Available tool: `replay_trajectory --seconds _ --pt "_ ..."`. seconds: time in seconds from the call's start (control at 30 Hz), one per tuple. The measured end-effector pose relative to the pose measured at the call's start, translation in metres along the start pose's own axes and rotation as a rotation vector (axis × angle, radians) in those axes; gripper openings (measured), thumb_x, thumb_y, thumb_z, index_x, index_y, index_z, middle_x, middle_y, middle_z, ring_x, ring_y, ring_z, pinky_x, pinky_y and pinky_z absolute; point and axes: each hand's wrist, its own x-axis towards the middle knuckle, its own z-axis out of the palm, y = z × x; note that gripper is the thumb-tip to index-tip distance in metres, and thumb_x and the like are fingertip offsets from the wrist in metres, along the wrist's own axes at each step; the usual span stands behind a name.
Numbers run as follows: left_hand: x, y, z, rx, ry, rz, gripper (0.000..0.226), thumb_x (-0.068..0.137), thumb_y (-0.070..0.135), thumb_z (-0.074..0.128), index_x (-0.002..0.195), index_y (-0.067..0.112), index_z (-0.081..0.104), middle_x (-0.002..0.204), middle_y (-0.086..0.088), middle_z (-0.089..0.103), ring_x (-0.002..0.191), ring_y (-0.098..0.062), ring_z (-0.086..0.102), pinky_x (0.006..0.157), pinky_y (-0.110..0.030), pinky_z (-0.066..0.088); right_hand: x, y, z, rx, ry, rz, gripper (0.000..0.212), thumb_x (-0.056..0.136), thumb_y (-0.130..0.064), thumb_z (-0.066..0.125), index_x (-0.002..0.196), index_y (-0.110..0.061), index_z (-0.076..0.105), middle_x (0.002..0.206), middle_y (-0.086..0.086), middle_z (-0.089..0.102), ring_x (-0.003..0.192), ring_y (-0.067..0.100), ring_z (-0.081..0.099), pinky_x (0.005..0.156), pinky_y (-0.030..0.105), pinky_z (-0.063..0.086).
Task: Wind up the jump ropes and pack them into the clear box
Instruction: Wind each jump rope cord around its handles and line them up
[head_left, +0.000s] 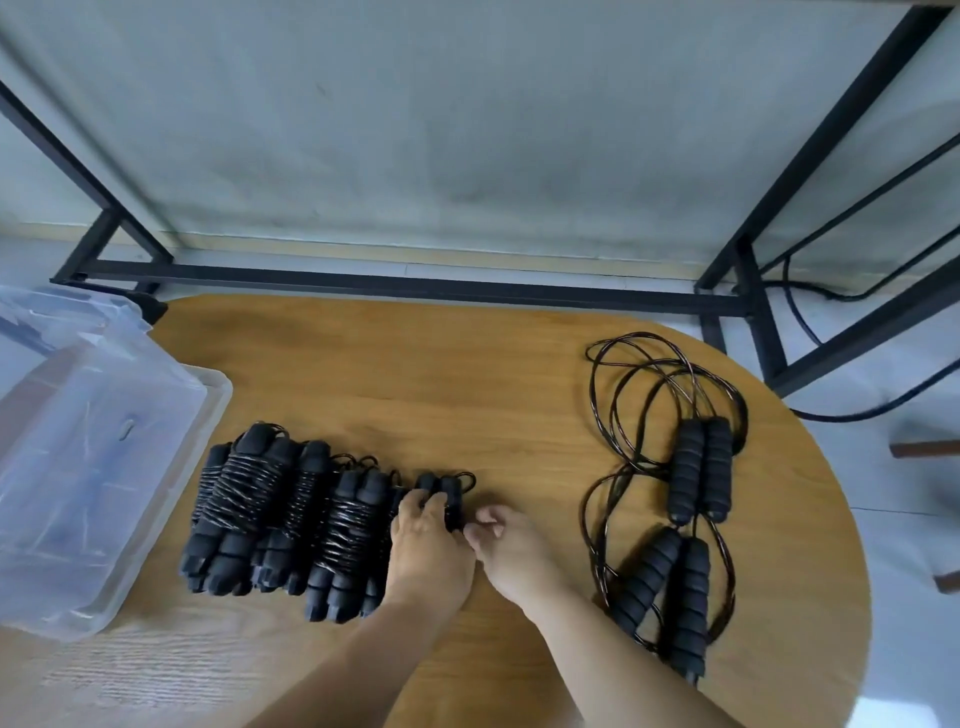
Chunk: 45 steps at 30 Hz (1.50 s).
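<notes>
Several wound jump ropes (291, 514) with black foam handles lie side by side in a row on the wooden table (415, 389). My left hand (428, 551) grips the rightmost wound rope (448, 493) at the row's right end. My right hand (506, 545) is beside it, fingers pinched at the bundle's right side; what it holds is too small to tell. Two unwound ropes (691, 499) lie at the right, cords looped loosely, handles paired. The clear box (78, 457) stands at the left edge, tilted, with nothing visible inside.
A black metal frame (415, 286) runs along the table's far edge, with uprights at left and right. A black cable (857, 410) trails on the floor at the right. Bare tabletop lies between the row and the loose ropes.
</notes>
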Motion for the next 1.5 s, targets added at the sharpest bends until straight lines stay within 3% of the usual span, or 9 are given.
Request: replay_trajectory --seconds 0.13,0.27,0.4,0.53,0.67,0.97,1.17,1.3,1.5 --pt "-0.006 0.03 0.008 -0.132 0.02 0.101 0.032 0.101 0.02 0.044 0.131 0.02 0.056 0.128 0.004 0.051 0.105 -0.012 0.055 0.081 -0.017 0.042 -0.017 0.008 -0.042 0.19 0.11 0.036 0.02 0.094 -0.022 0.052 0.09 -0.025 0.071 0.082 -0.002 0.073 0.073 0.015 0.07 0.077 0.042 0.057" --pt "-0.008 0.083 0.035 -0.177 -0.118 0.159 0.024 0.1 0.03 0.048 0.115 0.026 0.066 0.092 0.005 0.066 0.065 -0.007 0.058 0.048 -0.01 0.039 -0.036 0.027 -0.108 0.294 0.361 -0.01 0.015 0.098 -0.029 0.055 0.095 -0.025 0.07 0.079 -0.004 0.07 0.061 0.009 0.066 0.06 0.026 0.054" --pt "-0.004 0.138 0.071 -0.155 -0.234 0.19 0.023 0.098 0.033 0.049 0.108 0.026 0.069 0.085 0.003 0.067 0.057 -0.01 0.056 0.051 -0.015 0.042 -0.033 0.069 -0.175 0.307 0.605 0.091 0.015 0.096 -0.03 0.058 0.087 -0.029 0.069 0.082 -0.002 0.07 0.071 0.02 0.068 0.068 0.037 0.057" --pt "0.017 0.184 0.116 0.021 -0.3 0.225 0.033 0.098 0.038 0.051 0.127 0.025 0.058 0.126 0.001 0.06 0.102 -0.016 0.061 0.087 -0.027 0.051 -0.008 0.107 -0.215 0.251 0.593 0.23 0.023 0.096 -0.034 0.058 0.115 -0.024 0.065 0.112 0.003 0.069 0.105 0.029 0.063 0.095 0.037 0.049" --pt "0.037 0.208 0.15 0.194 -0.277 0.196 0.055 0.098 0.038 0.051 0.146 0.015 0.038 0.146 -0.008 0.037 0.131 -0.029 0.046 0.107 -0.04 0.043 0.014 0.117 -0.226 0.162 0.496 0.237 0.045 0.098 -0.037 0.054 0.139 -0.019 0.051 0.132 0.007 0.06 0.121 0.028 0.056 0.093 0.029 0.042" --pt "0.043 0.214 0.158 -0.108 -0.255 0.032 0.044 0.098 0.027 0.055 0.14 0.018 0.047 0.131 -0.004 0.057 0.106 -0.02 0.06 0.089 -0.028 0.048 0.031 0.13 -0.233 0.542 0.402 0.173 0.013 0.092 -0.02 0.064 0.098 -0.011 0.07 0.073 0.001 0.068 0.067 0.016 0.063 0.071 0.033 0.058" --pt "0.003 0.21 0.095 -0.563 -0.265 0.038 0.027 0.102 0.02 0.049 0.125 0.023 0.062 0.106 -0.004 0.072 0.095 -0.026 0.069 0.082 -0.035 0.058 -0.011 0.085 -0.242 0.888 0.21 0.035 0.008 0.086 -0.013 0.068 0.092 -0.008 0.065 0.08 0.011 0.063 0.072 0.022 0.058 0.067 0.032 0.049" --pt "-0.031 0.206 0.032 -0.52 -0.213 0.223 0.025 0.104 0.026 0.044 0.112 0.033 0.066 0.102 0.003 0.074 0.085 -0.005 0.066 0.069 -0.013 0.049 -0.048 0.033 -0.236 0.848 0.088 -0.13 0.012 0.087 -0.013 0.067 0.095 -0.006 0.062 0.077 0.012 0.061 0.068 0.018 0.057 0.068 0.033 0.048" --pt "-0.072 0.197 -0.058 -0.316 -0.075 0.401 0.049 0.082 0.071 0.053 0.127 0.05 0.052 0.115 0.008 0.065 0.103 -0.013 0.064 0.088 -0.035 0.055 -0.101 -0.047 -0.225 0.695 -0.077 -0.35 0.016 0.088 -0.009 0.067 0.103 -0.004 0.063 0.083 0.01 0.069 0.075 0.019 0.065 0.071 0.03 0.055"
